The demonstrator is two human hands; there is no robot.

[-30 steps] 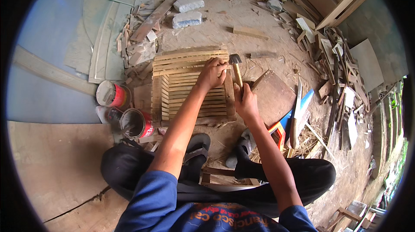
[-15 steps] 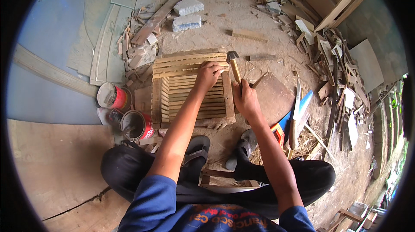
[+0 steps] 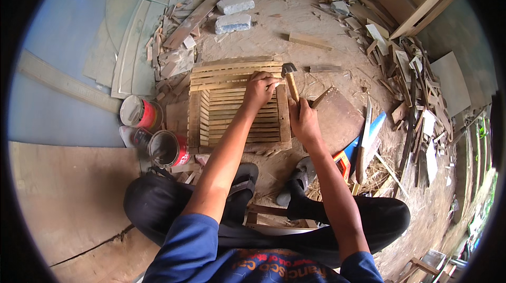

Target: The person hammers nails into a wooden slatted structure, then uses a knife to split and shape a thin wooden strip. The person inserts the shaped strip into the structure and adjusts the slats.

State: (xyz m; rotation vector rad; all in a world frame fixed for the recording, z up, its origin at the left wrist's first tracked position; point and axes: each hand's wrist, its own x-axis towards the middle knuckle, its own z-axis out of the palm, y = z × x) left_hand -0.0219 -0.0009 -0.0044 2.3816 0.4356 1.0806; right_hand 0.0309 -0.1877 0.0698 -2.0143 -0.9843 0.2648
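A slatted wooden crate (image 3: 285,119) rests on the ground in front of me, with thin slats across its inside and along its far part. My left hand (image 3: 259,92) is closed in a pinch over the far slats near the crate's right corner; whatever its fingertips hold is too small to make out. My right hand (image 3: 304,123) grips a hammer (image 3: 292,86) by its wooden handle, just right of the crate. The dark hammer head is raised beside the far right corner, close to my left fingertips and apart from them.
Two red-and-white paint cans (image 3: 167,149) stand left of the crate. At right lie a brown board (image 3: 337,117), a handsaw (image 3: 345,157) with an orange handle, and a long blade (image 3: 365,140). Scrap wood (image 3: 414,93) is heaped farther right. Pale blocks (image 3: 233,23) lie beyond the crate.
The whole view has shifted slightly. My left hand has turned a little at the slats; the hammer stays near the crate's far right corner in my right hand.
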